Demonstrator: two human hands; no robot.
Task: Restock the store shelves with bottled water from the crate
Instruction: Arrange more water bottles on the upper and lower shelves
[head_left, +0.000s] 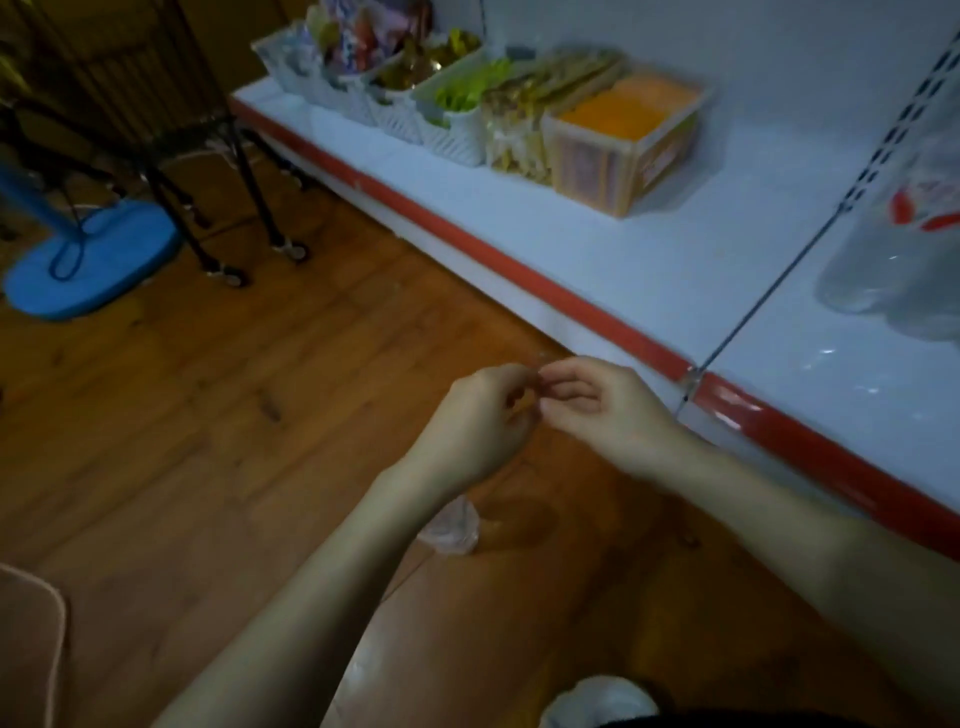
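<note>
Left hand (472, 421) and right hand (597, 400) are held curled, fingertips meeting, contents indiscernible; clear plastic bottle (449, 527) is seen on wooden floor (208, 415), nearer, beneath left forearm, so left is judged closer.

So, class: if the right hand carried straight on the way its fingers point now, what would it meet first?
The left hand: the right hand points its fingers leftward straight at it, the two nearly touching. Anything pinched between them is too blurred to tell.

Left hand (475, 421) and right hand (605, 405), fingertips touching
</note>
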